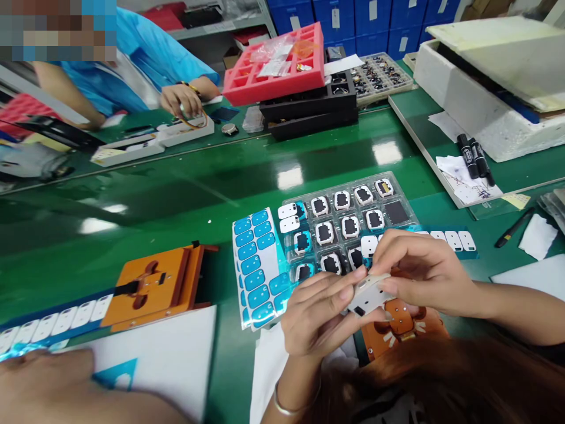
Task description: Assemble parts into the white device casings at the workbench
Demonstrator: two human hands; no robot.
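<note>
A small white piece (369,296) with dark holes is held between both hands. My left hand (320,312) wraps its fingers round the piece's left end. The thumb and fingers of my right hand (415,268) pinch its right end. Just beyond them lies a clear plastic tray (302,194) with rows of white-rimmed, black-centred parts. Left of the tray is a sheet of blue oval stickers (253,264). Below my right hand sits an orange fixture (401,324), partly covered by the hand and by hair.
Another orange fixture (150,282) stands at the left, near a person's arm (88,388). Across the table a person in blue (154,53) works by a red foam tray (276,65). Markers (472,158) and a white foam box (477,100) are at the right.
</note>
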